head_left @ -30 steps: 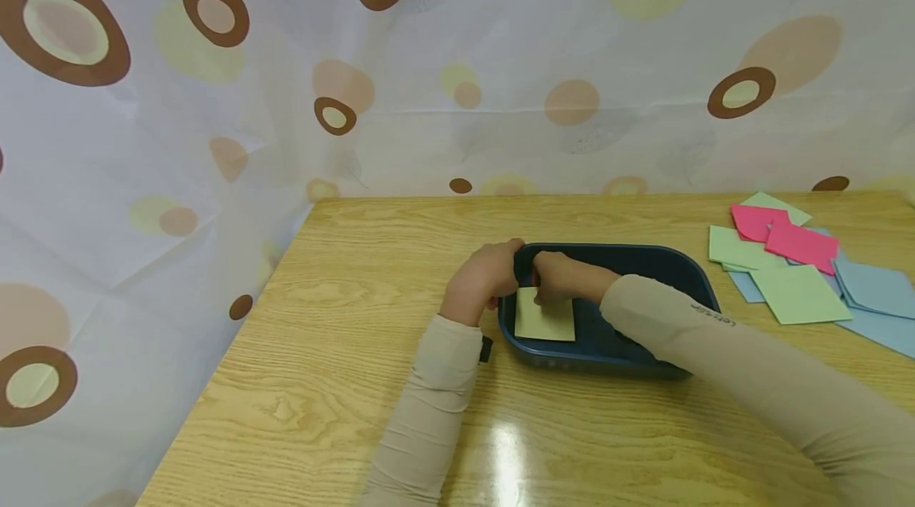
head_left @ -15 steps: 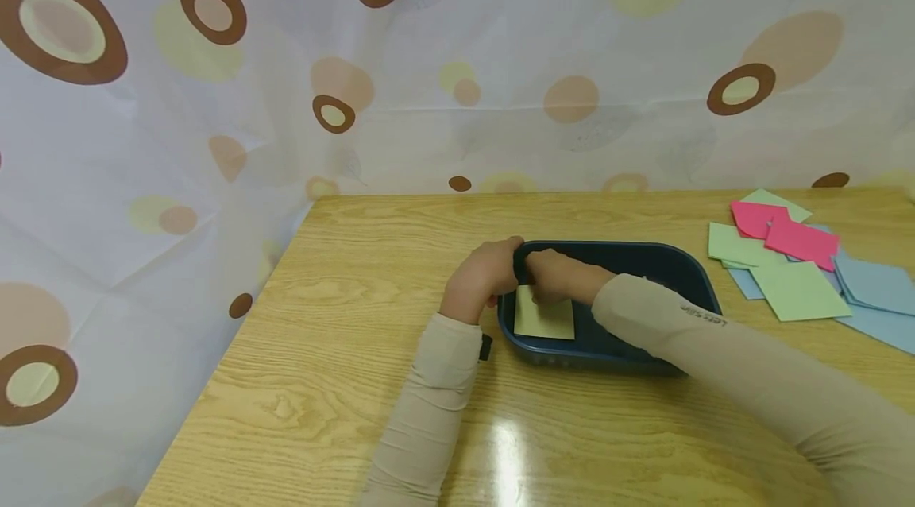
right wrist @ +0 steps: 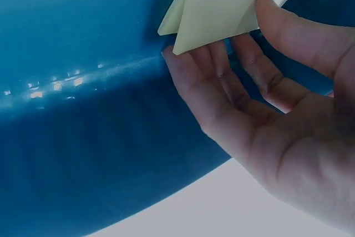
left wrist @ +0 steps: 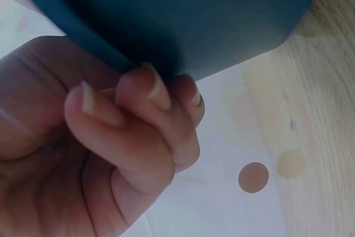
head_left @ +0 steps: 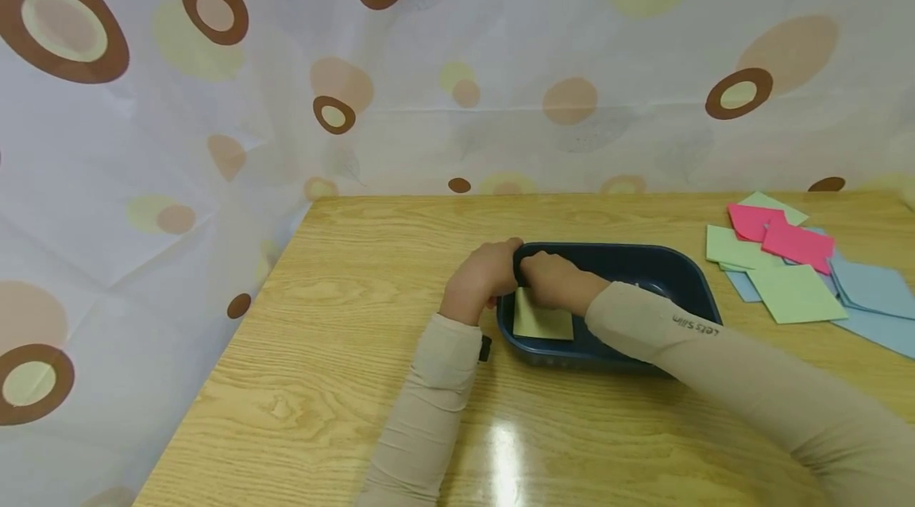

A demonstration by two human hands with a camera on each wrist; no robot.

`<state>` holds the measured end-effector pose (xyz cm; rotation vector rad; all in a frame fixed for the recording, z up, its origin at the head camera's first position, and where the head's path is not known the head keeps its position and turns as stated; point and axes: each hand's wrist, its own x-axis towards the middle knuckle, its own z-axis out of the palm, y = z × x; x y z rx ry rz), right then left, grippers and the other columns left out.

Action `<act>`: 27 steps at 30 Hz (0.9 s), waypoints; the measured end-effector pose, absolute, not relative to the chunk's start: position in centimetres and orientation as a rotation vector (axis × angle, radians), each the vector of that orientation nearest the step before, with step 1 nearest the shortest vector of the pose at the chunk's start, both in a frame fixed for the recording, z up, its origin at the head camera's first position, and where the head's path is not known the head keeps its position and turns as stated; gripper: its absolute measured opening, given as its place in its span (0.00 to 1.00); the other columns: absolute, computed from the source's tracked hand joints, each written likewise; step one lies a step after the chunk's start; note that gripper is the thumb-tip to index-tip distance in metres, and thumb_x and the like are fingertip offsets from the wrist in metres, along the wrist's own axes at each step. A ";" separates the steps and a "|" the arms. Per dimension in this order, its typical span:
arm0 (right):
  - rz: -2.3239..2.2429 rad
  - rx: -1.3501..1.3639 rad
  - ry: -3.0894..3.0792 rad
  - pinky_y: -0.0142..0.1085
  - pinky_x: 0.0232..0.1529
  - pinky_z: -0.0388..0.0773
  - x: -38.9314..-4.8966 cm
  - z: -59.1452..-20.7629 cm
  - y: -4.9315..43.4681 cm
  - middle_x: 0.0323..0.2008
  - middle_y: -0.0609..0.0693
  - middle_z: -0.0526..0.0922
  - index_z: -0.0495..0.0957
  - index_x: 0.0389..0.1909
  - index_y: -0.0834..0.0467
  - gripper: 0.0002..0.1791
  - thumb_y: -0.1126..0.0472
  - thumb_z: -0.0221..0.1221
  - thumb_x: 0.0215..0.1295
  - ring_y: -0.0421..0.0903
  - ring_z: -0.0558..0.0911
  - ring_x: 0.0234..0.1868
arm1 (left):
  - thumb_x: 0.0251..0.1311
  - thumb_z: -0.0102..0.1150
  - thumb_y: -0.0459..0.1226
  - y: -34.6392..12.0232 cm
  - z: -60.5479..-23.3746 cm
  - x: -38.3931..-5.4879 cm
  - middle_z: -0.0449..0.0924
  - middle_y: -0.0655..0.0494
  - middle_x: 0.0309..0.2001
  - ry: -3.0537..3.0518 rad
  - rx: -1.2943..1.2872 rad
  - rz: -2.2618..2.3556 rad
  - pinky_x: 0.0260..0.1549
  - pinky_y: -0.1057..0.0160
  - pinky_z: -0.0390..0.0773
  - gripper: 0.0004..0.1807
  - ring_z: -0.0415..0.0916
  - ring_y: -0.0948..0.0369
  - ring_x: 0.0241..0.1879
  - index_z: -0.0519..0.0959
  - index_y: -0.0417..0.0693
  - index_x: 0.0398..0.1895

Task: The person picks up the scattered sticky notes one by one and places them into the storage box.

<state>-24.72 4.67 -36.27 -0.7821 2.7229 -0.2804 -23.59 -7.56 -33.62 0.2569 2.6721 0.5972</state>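
Observation:
A dark blue plastic basin [head_left: 582,362] stands on the wooden table. At its left end, my left hand [head_left: 480,278] grips the rim; the left wrist view shows curled fingers [left wrist: 138,137] pressed against the basin's outer wall [left wrist: 211,15]. Inside, my right hand [head_left: 557,283] reaches into the left end, over pale yellow sticky notes [head_left: 542,323]. From the right wrist, the thumb [right wrist: 277,23] lies on one side of the notes [right wrist: 222,9], with the other fingers behind their lower edge. Most of the fingertips are hidden in the head view.
Right of the basin lies a loose spread of paper notes: green [head_left: 797,296], pink [head_left: 797,243] and blue [head_left: 875,288]. A patterned sheet [head_left: 429,141] hangs behind and to the left of the table [head_left: 322,380].
My right hand and forearm have shifted slightly left inside the basin, covering more of the yellow notes' upper part. The left hand has stayed on the rim.

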 end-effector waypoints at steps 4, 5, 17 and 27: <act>-0.296 -0.788 2.723 0.40 0.30 0.75 -24.7 -36.4 5.0 0.36 0.63 0.82 0.79 0.41 0.67 0.08 0.74 0.56 0.60 0.51 0.78 0.29 | 0.69 0.47 0.32 -7.2 -33.8 -23.6 0.75 0.43 0.57 2.664 0.252 0.594 0.11 0.65 0.73 0.28 0.71 0.58 0.11 0.62 0.58 0.72; -0.296 -0.791 2.727 0.40 0.31 0.75 -24.7 -36.5 5.1 0.37 0.63 0.82 0.78 0.40 0.67 0.08 0.74 0.56 0.60 0.52 0.78 0.29 | 0.69 0.48 0.32 -7.2 -33.8 -23.6 0.75 0.42 0.56 2.665 0.254 0.597 0.11 0.65 0.73 0.28 0.71 0.58 0.11 0.62 0.57 0.71; -0.246 -0.870 2.804 0.49 0.38 0.80 -24.4 -37.0 5.2 0.38 0.65 0.81 0.78 0.38 0.67 0.05 0.72 0.55 0.63 0.61 0.82 0.39 | 0.69 0.49 0.33 -7.3 -33.5 -23.6 0.74 0.40 0.58 2.661 0.245 0.604 0.10 0.66 0.72 0.30 0.70 0.58 0.11 0.60 0.55 0.73; -0.595 -1.076 2.784 0.41 0.36 0.78 -22.4 -30.7 9.0 0.38 0.58 0.82 0.80 0.44 0.68 0.08 0.72 0.55 0.67 0.50 0.82 0.36 | 0.69 0.51 0.36 -7.1 -33.8 -23.5 0.77 0.43 0.50 2.671 0.219 0.619 0.11 0.66 0.72 0.25 0.72 0.57 0.12 0.65 0.52 0.69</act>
